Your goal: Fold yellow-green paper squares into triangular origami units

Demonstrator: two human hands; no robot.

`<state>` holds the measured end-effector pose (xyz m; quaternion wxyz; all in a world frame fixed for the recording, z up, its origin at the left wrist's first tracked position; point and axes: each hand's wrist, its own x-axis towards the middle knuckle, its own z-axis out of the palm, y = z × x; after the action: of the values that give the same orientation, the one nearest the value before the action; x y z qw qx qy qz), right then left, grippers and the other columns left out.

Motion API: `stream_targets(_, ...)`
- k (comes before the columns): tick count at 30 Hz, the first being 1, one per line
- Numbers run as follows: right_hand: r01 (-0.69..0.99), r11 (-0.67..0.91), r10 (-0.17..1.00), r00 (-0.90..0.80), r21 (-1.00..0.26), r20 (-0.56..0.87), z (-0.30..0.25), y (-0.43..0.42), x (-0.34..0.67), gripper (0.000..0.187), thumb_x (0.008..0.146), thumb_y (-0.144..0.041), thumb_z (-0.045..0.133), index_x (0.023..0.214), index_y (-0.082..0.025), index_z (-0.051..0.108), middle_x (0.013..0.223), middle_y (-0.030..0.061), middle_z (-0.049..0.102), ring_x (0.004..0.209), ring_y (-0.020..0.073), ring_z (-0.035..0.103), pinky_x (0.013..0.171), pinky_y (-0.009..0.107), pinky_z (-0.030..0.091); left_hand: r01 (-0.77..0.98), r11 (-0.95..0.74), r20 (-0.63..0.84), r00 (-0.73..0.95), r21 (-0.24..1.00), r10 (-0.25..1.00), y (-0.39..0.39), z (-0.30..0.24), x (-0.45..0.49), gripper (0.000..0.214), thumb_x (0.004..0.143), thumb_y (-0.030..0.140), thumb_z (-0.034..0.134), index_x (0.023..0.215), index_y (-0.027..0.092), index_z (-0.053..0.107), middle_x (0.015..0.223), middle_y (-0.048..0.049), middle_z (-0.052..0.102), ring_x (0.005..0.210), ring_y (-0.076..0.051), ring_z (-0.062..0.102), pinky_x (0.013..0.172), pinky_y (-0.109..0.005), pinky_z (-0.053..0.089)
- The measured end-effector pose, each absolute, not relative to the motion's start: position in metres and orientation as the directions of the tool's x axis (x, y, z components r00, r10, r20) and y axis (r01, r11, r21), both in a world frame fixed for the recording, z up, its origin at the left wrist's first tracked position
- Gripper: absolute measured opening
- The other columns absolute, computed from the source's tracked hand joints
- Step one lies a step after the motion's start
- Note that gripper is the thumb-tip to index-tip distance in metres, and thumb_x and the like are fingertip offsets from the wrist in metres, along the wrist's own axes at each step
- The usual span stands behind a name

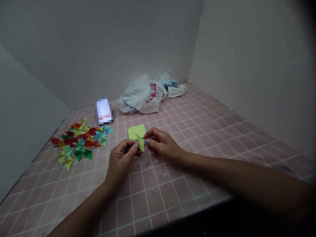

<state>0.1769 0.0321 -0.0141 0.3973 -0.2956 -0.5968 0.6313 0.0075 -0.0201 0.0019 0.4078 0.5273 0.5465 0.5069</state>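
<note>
My left hand [122, 158] and my right hand [160, 144] meet over the pink tiled floor [172, 184], both pinching a small folded yellow paper piece [140, 142] between their fingertips. Just behind the hands lies a stack of yellow-green paper squares [136, 131], with a bit of blue-green paper showing under it. To the left is a spread pile of folded paper triangles [79, 140] in red, green, yellow, orange and blue.
A blurred-out small object [104, 111] stands behind the pile. White plastic bags [143, 95] and crumpled wrappers [172, 87] lie in the far corner. Grey walls close in on the left, back and right.
</note>
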Motion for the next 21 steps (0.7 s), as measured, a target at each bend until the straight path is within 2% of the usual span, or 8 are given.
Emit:
stream_targets(3, -0.165, -0.066, 0.816, -0.577, -0.984, 0.042, -0.014, 0.032, 0.176, 0.012, 0.088, -0.03, 0.059, 0.09, -0.018, 0.056, 0.06, -0.0049, 0.055, 0.047, 0.0076, 0.048, 0.045, 0.019, 0.037, 0.028, -0.006, 0.009, -0.074, 1.0, 0.997, -0.017, -0.003, 0.005, 0.014, 0.08, 0.03, 0.071, 0.078, 0.016, 0.069, 0.067, 0.001, 0.067, 0.062, -0.012, 0.061, 0.065, -0.023, 0.05)
stream_targets(6, -0.177, -0.095, 0.814, -0.58, -0.98, 0.026, -0.013, 0.031, 0.176, 0.013, 0.088, -0.03, 0.06, 0.086, -0.017, 0.058, 0.059, -0.0049, 0.056, 0.047, 0.0067, 0.048, 0.046, 0.019, 0.036, -0.037, 0.044, -0.046, -0.05, 0.998, 0.998, -0.015, -0.009, 0.003, 0.016, 0.079, 0.031, 0.073, 0.081, 0.016, 0.069, 0.069, 0.0009, 0.067, 0.065, -0.012, 0.06, 0.068, -0.024, 0.05)
stream_targets(14, -0.187, -0.101, 0.805, -0.593, -0.977, 0.03, -0.014, 0.033, 0.177, 0.012, 0.088, -0.028, 0.06, 0.086, -0.017, 0.057, 0.057, -0.0055, 0.055, 0.047, 0.0071, 0.048, 0.046, 0.019, 0.036, 0.029, 0.009, -0.008, -0.033, 1.0, 0.999, -0.014, -0.01, 0.002, 0.015, 0.083, 0.032, 0.07, 0.08, 0.017, 0.068, 0.067, 0.0023, 0.061, 0.062, -0.01, 0.052, 0.061, -0.021, 0.041)
stream_targets(21, -0.161, -0.046, 0.81, -0.584, -0.986, 0.058, -0.011, 0.031, 0.178, 0.009, 0.086, -0.026, 0.06, 0.088, -0.017, 0.058, 0.063, -0.0046, 0.056, 0.05, 0.0074, 0.049, 0.047, 0.02, 0.038, 0.094, -0.021, 0.022, -0.017, 0.995, 1.0, -0.015, -0.006, 0.003, 0.016, 0.085, 0.032, 0.066, 0.08, 0.017, 0.066, 0.066, 0.0023, 0.058, 0.062, -0.012, 0.052, 0.06, -0.022, 0.04)
